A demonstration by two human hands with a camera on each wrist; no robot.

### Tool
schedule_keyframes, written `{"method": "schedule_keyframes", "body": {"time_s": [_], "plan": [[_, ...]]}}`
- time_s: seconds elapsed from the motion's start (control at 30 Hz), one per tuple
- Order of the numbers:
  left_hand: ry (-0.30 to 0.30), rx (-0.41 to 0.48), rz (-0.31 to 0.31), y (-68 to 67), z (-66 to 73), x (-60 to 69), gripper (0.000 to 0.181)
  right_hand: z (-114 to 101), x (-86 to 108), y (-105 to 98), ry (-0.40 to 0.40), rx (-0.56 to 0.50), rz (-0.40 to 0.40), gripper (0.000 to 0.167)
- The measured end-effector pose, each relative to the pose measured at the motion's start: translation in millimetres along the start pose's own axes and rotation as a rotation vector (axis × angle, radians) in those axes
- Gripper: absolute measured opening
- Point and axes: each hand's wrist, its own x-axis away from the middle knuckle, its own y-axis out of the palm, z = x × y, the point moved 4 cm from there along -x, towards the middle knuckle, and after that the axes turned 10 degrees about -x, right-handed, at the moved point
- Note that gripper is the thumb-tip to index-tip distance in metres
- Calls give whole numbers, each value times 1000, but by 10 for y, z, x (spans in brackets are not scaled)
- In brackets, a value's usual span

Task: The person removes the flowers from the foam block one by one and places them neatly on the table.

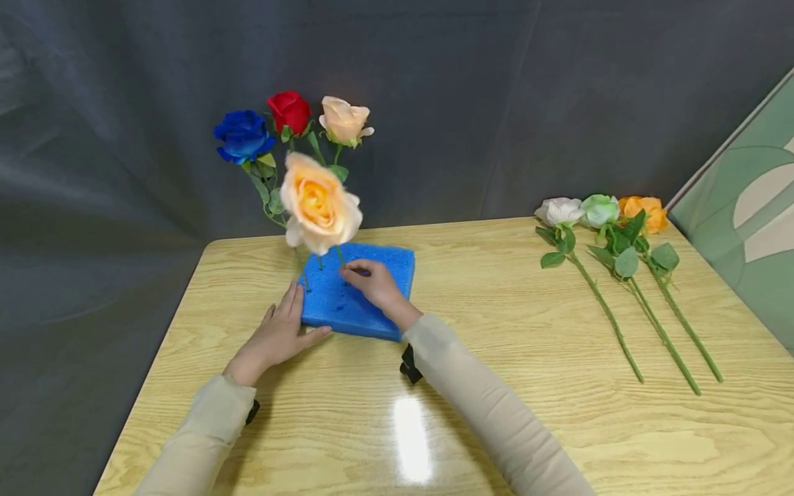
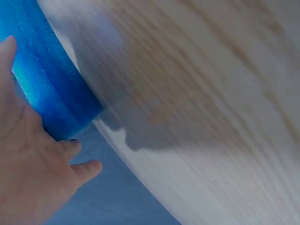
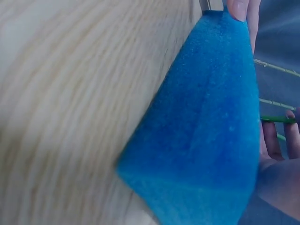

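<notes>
One left hand (image 1: 280, 335) outstretched against blue foam (image 1: 356, 313), right hand (image 1: 373, 284) pinching peach rose stem (image 1: 340, 255)

At ten o'clock in the head view show a deep-blue rose (image 1: 244, 138) and an apricot rose (image 1: 319, 203), its heart yellow-orange; at eleven, a red rose (image 1: 289, 112) and a pale peach rose (image 1: 344, 122); at three, a white rose (image 1: 560, 211), a pale-green rose (image 1: 599, 209) and an orange rose (image 1: 651, 213). The block (image 1: 372, 313) is bright blue, the table (image 1: 484, 289) tan, wood-grained.

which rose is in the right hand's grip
The front peach rose with the orange centre: the right hand pinches its stem; the other six stand or lie outside that grip.
</notes>
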Motion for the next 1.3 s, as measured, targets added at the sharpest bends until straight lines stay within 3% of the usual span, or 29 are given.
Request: {"method": "schedule_keyframes", "body": {"time_s": [0.17, 0.3, 0.6, 0.83, 1.3], "plan": [[-20, -17, -3, -6, 31, -22, 107, 24, 3, -80, 71, -139, 47, 33], [-60, -33, -9, 1, 78, -49, 110, 29, 17, -111, 89, -192, 39, 34], [-157, -62, 19, 34, 202, -99, 110, 58, 1, -134, 68, -229, 78, 35], [-173, -57, 6, 49, 205, -103, 110, 46, -26, -165, 2, -278, 156, 30], [-189, -66, -17, 52, 203, -118, 113, 41, -42, -242, -64, -272, 73, 27]]}}
